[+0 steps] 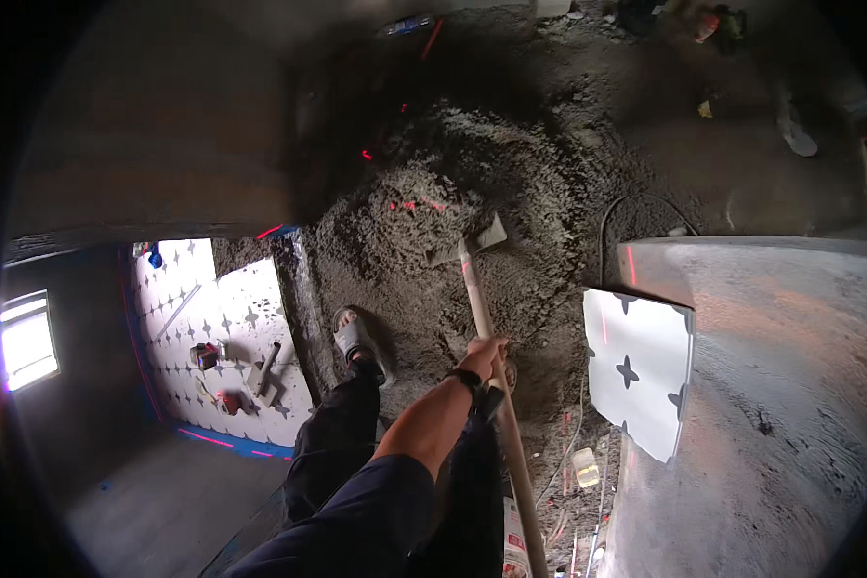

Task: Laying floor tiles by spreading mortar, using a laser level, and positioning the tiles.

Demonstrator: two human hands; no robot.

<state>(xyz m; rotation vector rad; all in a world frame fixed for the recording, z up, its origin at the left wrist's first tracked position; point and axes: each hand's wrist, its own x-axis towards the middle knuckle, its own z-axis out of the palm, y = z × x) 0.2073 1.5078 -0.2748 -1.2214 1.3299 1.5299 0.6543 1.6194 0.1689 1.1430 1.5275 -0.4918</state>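
Observation:
My left hand (486,354), with a dark band on its wrist, is closed around the pale wooden handle (478,299) of a long tool. The handle runs out of the lower edge; its wide flat metal blade (486,234) rests in wet grey mortar (424,193) spread over the floor, where thin red laser marks show. My right hand is not visible. My foot in a grey shoe (354,335) stands on the mortar left of the handle.
At left, laid patterned tiles (173,318) bear a red-and-black tool (204,354) and small tools, near a bright window (27,342). At right, a loose tile (636,376) leans against a plastered ledge (761,405). A black cable loop and thin lines lie nearby.

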